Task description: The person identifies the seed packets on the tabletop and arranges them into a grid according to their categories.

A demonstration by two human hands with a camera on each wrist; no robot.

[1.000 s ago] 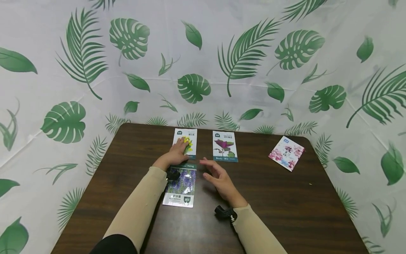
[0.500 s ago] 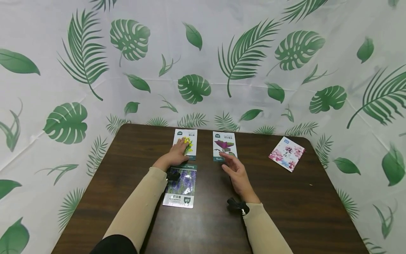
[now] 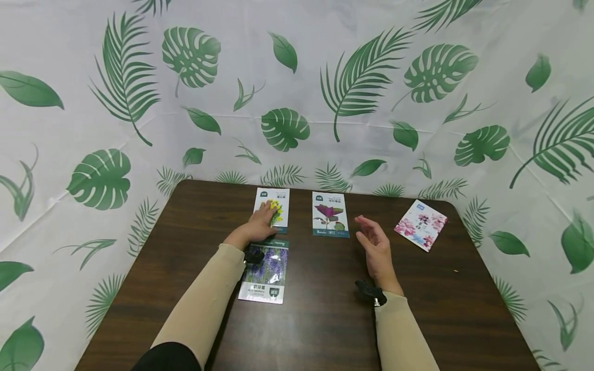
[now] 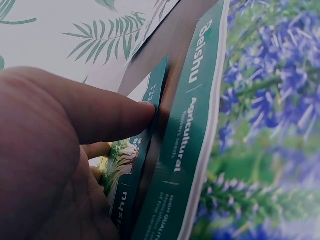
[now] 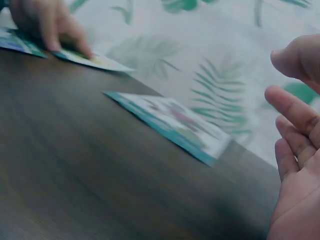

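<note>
My left hand [image 3: 257, 225] rests on a white seed packet [image 3: 281, 196] with yellow flowers, its fingers spread over the lower left part and hiding some of the print. In the left wrist view the thumb lies at that packet's green bottom band [image 4: 142, 150]. Just below, partly under the wrist, is a seed packet with purple-blue flowers [image 3: 269, 273]. My right hand [image 3: 378, 252] hovers over the table with relaxed fingers and holds nothing. It is between a seed packet with a dark magenta plant [image 3: 330, 212] and a tilted packet with pink blossoms [image 3: 421, 225].
The brown wooden table [image 3: 315, 330] ends at the back against a white cloth [image 3: 297, 77] printed with green leaves. A tiny pale speck [image 3: 456, 270] lies on the right side. Each wrist wears a dark camera band.
My right hand has moved right, from beside the left hand, past the magenta-plant packet toward the pink-blossom packet. The left hand has stayed on the yellow-flower packet.
</note>
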